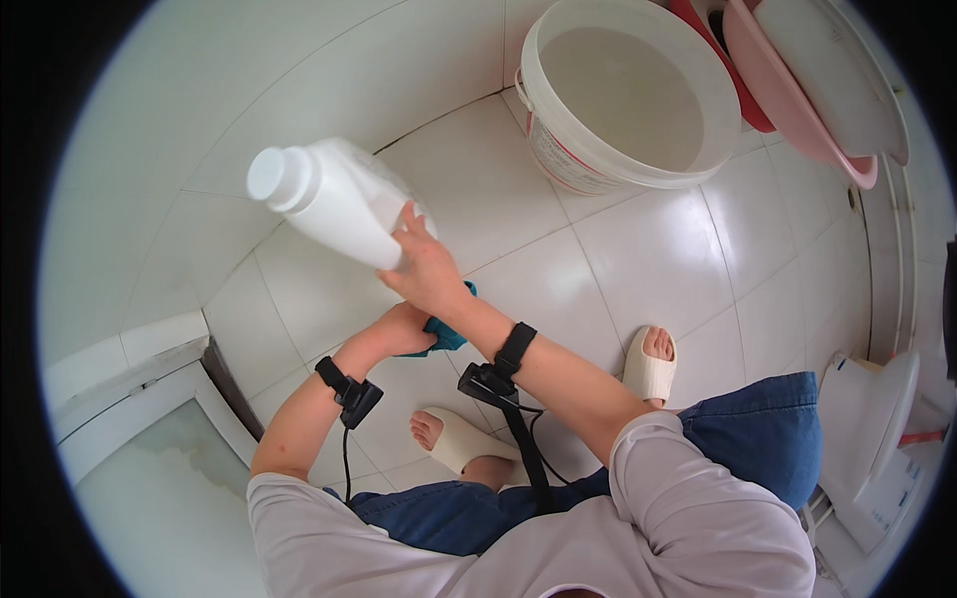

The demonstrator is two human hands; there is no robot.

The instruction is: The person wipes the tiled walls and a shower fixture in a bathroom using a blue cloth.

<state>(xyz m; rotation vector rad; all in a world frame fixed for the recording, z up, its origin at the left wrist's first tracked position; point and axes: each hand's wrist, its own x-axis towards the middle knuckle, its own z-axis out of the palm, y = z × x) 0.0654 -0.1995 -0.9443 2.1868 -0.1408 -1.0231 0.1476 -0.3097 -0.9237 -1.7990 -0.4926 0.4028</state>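
My right hand (429, 267) is wrapped round the lower part of a large white plastic bottle (344, 194). The bottle is tilted, its white cap (267, 174) pointing to the upper left, and it looks slightly blurred. Just below and nearer to me, my left hand (404, 329) grips a teal cloth (442, 337). The right wrist crosses over the cloth and hides part of it. Most of the left hand's fingers are out of sight.
A big white bucket (558, 159) with cloudy liquid stands on the tiled floor at the far right. Beside it lean pink and white basins (797, 100). A white-framed door (150, 404) is at left, and a white plastic object (877, 429) at right. My slippered feet are below.
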